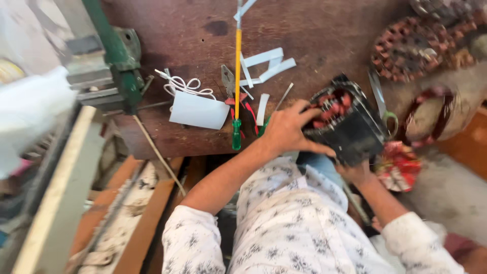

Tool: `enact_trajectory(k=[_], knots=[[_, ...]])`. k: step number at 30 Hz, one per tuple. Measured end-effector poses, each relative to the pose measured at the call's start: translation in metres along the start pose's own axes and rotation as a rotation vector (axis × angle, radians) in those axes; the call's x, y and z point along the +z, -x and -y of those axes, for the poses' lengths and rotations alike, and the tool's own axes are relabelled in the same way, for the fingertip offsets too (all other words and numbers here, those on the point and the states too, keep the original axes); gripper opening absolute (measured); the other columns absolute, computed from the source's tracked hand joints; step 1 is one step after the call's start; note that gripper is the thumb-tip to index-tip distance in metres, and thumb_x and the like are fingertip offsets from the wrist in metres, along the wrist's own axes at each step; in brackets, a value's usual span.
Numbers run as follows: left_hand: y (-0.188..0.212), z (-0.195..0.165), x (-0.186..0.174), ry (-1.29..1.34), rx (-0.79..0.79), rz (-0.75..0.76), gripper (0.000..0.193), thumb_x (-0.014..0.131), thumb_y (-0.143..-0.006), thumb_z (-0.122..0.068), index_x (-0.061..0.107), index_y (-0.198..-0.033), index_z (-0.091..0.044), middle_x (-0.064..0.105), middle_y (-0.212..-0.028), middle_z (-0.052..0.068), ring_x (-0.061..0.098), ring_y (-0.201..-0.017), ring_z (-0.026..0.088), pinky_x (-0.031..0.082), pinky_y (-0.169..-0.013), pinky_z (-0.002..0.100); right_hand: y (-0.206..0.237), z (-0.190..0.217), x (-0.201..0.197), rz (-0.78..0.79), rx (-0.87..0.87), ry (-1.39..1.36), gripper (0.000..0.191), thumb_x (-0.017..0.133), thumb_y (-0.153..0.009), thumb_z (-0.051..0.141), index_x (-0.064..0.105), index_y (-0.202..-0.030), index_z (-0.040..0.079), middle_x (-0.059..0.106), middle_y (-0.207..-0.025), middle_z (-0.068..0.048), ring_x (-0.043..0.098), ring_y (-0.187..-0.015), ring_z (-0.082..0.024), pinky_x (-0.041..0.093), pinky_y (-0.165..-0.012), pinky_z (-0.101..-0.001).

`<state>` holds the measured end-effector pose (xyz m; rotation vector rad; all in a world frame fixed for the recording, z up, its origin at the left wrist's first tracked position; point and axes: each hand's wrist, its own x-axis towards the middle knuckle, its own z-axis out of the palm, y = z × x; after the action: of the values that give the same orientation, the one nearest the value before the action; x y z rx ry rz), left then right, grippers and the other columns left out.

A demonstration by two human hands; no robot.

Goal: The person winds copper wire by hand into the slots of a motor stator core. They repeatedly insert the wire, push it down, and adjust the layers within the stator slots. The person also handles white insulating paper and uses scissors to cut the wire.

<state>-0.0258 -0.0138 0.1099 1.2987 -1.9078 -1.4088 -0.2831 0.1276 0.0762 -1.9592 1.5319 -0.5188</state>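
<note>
A black motor stator (350, 124) with reddish copper windings sits at the near edge of the brown wooden workbench (314, 35). My left hand (289, 129) grips its left side, fingers spread over the rim. My right hand (357, 172) holds it from underneath at the near side, mostly hidden by the stator. Both sleeves are white with a small dark pattern.
A long yellow screwdriver with a green handle (237, 76), white paper strips (266, 63), a white card (199, 110) and white cord lie on the bench. Scissors (381, 101) lie right of the stator. A green vise (119, 66) stands at left. Other wound stators (411, 48) sit at right.
</note>
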Motion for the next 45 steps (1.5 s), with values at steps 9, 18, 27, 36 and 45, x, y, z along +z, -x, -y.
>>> enact_trajectory(k=[9,18,27,36,45], knots=[[0.006,-0.012,0.011,0.011,0.016,-0.007,0.085,0.099,-0.054,-0.052,0.072,-0.117,0.000,0.066,-0.128,0.013,0.071,-0.111,0.027,0.057,-0.096,0.035,0.041,-0.022,0.023,-0.069,0.045,-0.139,0.035,0.071,-0.084,0.013,0.071,-0.119,0.008,0.071,-0.120,-0.016,0.067,-0.111,-0.036,0.055,-0.098,-0.0463],[0.005,-0.009,0.018,0.317,-0.127,0.116,0.090,0.099,-0.062,-0.032,0.059,-0.133,0.006,0.068,-0.125,0.011,0.067,-0.115,0.018,0.055,-0.101,0.030,0.031,-0.004,0.019,-0.167,0.148,0.048,0.030,0.073,-0.082,0.018,0.071,-0.108,0.003,0.069,-0.117,-0.020,0.066,-0.106,-0.040,0.055,-0.092,-0.0470],[-0.029,-0.017,0.024,0.650,-0.325,0.191,0.061,0.088,-0.081,-0.031,0.066,-0.124,0.005,0.071,-0.114,0.012,0.067,-0.103,0.020,0.053,-0.094,0.032,-0.013,0.071,0.000,-0.667,0.580,-1.522,0.061,0.063,-0.096,0.046,0.052,-0.143,0.008,0.059,-0.138,-0.004,0.052,-0.130,-0.021,0.039,-0.110,-0.0361],[0.072,-0.101,0.068,1.251,-0.359,-0.102,0.052,0.074,-0.089,-0.009,0.055,-0.138,-0.009,0.064,-0.125,0.008,0.066,-0.111,0.024,0.057,-0.096,0.042,-0.110,0.056,-0.078,-0.207,0.626,-0.367,0.086,0.039,-0.098,0.080,0.075,-0.111,0.003,0.073,-0.114,-0.023,0.068,-0.108,-0.037,0.048,-0.098,-0.0478],[0.084,-0.067,0.166,0.908,0.141,-0.207,0.069,0.069,-0.097,-0.003,0.037,-0.157,-0.018,0.037,-0.162,0.010,0.042,-0.147,0.021,0.033,-0.122,0.040,-0.192,0.049,-0.074,0.333,0.416,0.075,0.103,0.036,-0.081,0.095,0.081,-0.099,0.004,0.074,-0.102,-0.028,0.071,-0.102,-0.046,0.055,-0.094,-0.0552]])
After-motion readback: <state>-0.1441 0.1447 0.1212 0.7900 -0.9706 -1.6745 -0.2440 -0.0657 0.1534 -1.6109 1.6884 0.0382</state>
